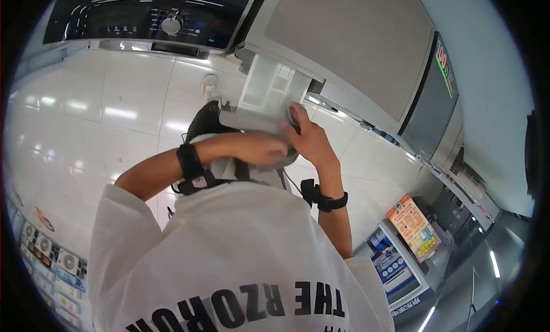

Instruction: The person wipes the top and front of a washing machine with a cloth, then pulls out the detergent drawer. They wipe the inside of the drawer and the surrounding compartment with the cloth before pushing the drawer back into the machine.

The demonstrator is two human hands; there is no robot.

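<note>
A pale, translucent drawer, which looks like a washing machine's detergent drawer, is pulled out from the grey-topped appliance. Its grey front panel faces my body. My right hand is at the right end of that panel, fingers bent round its edge and thumb on the near side. My left hand reaches across in front of my body, just below the panel and close to my right hand. Motion blurs its fingers, so I cannot make out their shape or whether they touch the panel. Black straps circle both wrists.
To the left stands a machine with a black control panel and a round knob. The grey appliance top spans the upper right. A bright poster leans at the lower right. Boxes line the lower left. Glossy tiles cover the floor.
</note>
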